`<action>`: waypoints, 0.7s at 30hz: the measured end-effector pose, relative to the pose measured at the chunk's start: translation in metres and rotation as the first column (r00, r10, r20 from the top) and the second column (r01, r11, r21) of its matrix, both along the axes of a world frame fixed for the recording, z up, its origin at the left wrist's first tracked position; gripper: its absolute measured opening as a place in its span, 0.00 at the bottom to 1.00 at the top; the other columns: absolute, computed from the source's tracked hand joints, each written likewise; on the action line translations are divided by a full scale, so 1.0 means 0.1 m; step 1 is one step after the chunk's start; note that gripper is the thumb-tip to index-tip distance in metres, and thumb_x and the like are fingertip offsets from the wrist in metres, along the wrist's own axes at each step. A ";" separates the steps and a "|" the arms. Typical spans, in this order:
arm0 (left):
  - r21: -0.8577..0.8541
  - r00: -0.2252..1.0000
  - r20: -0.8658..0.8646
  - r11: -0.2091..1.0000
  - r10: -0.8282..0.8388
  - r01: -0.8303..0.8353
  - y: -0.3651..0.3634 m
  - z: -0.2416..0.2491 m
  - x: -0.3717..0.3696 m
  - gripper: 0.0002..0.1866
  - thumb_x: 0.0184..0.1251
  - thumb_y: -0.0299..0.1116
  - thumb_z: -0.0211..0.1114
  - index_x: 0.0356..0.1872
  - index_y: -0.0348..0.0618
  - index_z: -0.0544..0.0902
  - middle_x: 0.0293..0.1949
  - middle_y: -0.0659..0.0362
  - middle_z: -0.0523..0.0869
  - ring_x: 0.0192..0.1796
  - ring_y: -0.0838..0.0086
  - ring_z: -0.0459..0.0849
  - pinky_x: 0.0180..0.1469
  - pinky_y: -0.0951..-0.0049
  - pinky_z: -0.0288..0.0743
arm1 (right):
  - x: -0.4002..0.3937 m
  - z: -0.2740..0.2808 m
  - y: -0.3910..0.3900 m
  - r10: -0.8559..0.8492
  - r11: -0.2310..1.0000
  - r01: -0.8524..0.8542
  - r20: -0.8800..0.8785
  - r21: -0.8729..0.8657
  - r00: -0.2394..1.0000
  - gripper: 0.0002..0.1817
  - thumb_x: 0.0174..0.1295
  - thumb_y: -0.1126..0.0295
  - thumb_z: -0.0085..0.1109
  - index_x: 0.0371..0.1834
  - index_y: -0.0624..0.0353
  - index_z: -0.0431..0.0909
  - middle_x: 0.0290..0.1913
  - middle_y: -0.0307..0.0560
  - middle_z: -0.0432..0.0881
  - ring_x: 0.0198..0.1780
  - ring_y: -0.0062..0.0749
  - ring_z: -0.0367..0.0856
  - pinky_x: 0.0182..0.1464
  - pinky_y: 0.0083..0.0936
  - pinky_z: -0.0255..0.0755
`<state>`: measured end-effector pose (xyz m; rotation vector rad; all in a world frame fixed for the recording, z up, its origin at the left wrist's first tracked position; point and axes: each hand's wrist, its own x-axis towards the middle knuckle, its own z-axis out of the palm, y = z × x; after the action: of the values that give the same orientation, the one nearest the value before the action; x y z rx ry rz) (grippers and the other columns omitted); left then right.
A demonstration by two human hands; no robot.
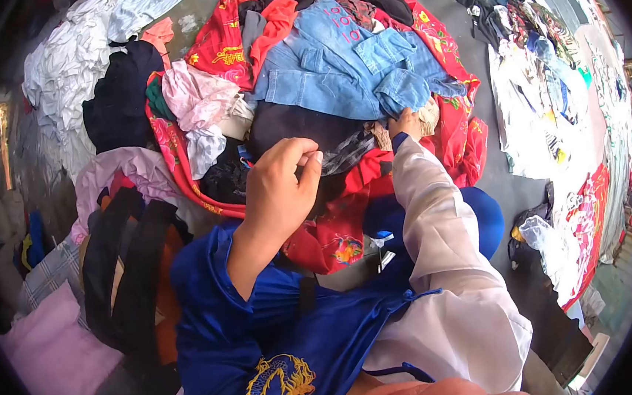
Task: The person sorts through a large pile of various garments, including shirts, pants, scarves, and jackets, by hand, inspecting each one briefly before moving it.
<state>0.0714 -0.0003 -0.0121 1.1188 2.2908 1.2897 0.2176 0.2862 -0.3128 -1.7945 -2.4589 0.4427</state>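
A blue denim garment [321, 78] with pink marks lies spread over a heap of clothes on a red flowered cloth [215, 53]. At the garment's lower right edge is my right hand [405, 123]; its fingertips are partly hidden against the denim, so its grip cannot be made out. My left hand [283, 181] is raised in front of a black cloth [296, 134], its fingers curled and thumb near the forefinger, with nothing visible between them. Pale pink clothing [197, 95] lies to the left of the denim.
White clothes [72, 68] are piled at the upper left, beside a black garment [122, 94]. Mixed clothes [545, 90] spread along the right side. At the lower left are dark garments [132, 264] and a pink cloth [61, 351].
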 end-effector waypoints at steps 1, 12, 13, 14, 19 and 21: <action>0.000 1.000 -0.004 1.000 0.005 -0.005 0.00 -0.01 -0.02 0.06 0.68 0.27 0.67 0.40 0.35 0.83 0.32 0.53 0.86 0.33 0.70 0.86 0.38 0.72 0.78 | -0.01 -0.10 0.10 0.017 1.000 -0.017 -0.024 -0.018 1.000 0.13 0.56 0.67 0.59 0.43 0.62 0.79 0.54 0.64 0.78 0.54 0.60 0.80 0.57 0.47 0.75; 0.059 0.998 -0.068 0.998 0.020 -0.016 -0.06 0.06 -0.01 0.05 0.68 0.27 0.66 0.39 0.36 0.83 0.31 0.53 0.85 0.31 0.67 0.85 0.36 0.70 0.78 | -0.75 1.25 0.89 0.025 0.985 0.073 -0.541 0.159 0.841 0.19 0.62 0.57 0.61 0.37 0.67 0.82 0.35 0.62 0.85 0.39 0.55 0.85 0.47 0.46 0.76; 0.072 0.999 -0.043 0.997 0.026 -0.023 -0.07 0.06 -0.02 0.06 0.67 0.28 0.67 0.39 0.36 0.83 0.32 0.53 0.86 0.32 0.67 0.86 0.36 0.69 0.79 | -0.82 1.72 0.78 0.042 0.994 0.040 -0.690 0.102 0.723 0.18 0.63 0.59 0.62 0.37 0.68 0.81 0.33 0.58 0.85 0.36 0.47 0.85 0.43 0.42 0.78; 0.086 0.997 -0.057 0.996 0.044 -0.039 -0.08 0.06 -0.03 0.06 0.67 0.29 0.67 0.39 0.36 0.83 0.32 0.53 0.86 0.32 0.67 0.86 0.36 0.69 0.79 | -0.88 2.22 0.64 0.049 0.999 -0.009 -0.815 0.054 0.578 0.16 0.65 0.61 0.63 0.36 0.68 0.81 0.31 0.53 0.85 0.33 0.39 0.85 0.39 0.37 0.79; 0.116 0.986 -0.108 0.987 0.127 -0.114 -0.10 -0.03 -0.11 0.12 0.65 0.31 0.69 0.46 0.36 0.81 0.40 0.51 0.87 0.34 0.66 0.87 0.40 0.66 0.80 | -0.65 4.19 -0.16 0.219 0.890 -0.408 -0.976 0.204 -0.012 0.09 0.74 0.70 0.55 0.46 0.65 0.80 0.39 0.45 0.85 0.36 0.29 0.85 0.36 0.25 0.82; 0.084 0.988 -0.101 0.990 0.118 -0.110 -0.11 -0.03 -0.11 0.22 0.63 0.32 0.70 0.56 0.37 0.76 0.51 0.49 0.84 0.39 0.63 0.87 0.47 0.62 0.80 | -0.48 4.82 -0.48 0.268 0.824 -0.466 -0.947 0.321 -0.177 0.09 0.74 0.70 0.54 0.48 0.65 0.79 0.41 0.47 0.85 0.38 0.31 0.86 0.37 0.27 0.83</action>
<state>0.0602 -0.0110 -0.0150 1.1209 2.4323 1.4048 0.1701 0.2381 0.1696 -0.1001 -1.5530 1.3776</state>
